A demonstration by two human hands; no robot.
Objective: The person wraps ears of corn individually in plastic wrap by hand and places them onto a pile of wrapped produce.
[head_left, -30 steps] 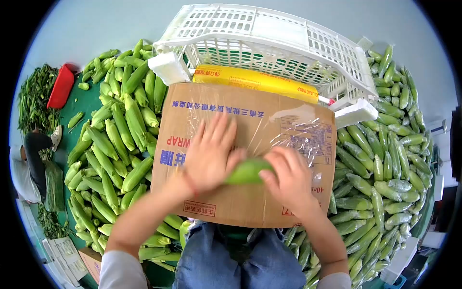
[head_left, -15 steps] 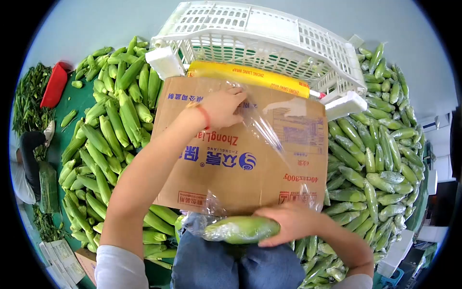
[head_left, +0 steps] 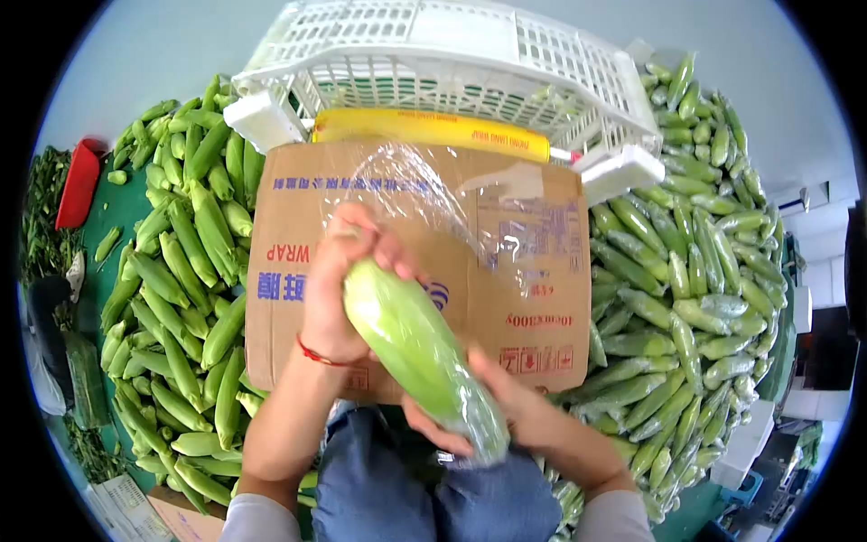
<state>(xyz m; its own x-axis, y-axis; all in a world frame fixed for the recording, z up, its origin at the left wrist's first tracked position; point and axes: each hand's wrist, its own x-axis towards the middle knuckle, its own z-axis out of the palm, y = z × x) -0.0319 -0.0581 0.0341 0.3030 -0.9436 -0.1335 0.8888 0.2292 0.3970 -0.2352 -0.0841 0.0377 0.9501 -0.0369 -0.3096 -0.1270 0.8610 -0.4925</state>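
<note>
An ear of corn in its green husk is held at a slant above my lap, with shiny clear film over its lower part. My left hand is closed around its upper end. Lower down, my right hand grips it from the side, thumb and fingers on either side of the husk. Behind the corn stands a brown cardboard box with printed lettering. A sheet of clear plastic film lies loose and crumpled on the box's upper face.
Behind the box is a yellow wrap roll, in front of a white plastic crate. Unwrapped corn is heaped on the left, film-wrapped corn on the right. A red scoop-like object lies far left.
My left hand has come down from the film on the box to the corn. The corn has risen from my lap and turned from level to slanting, and the view has shifted.
</note>
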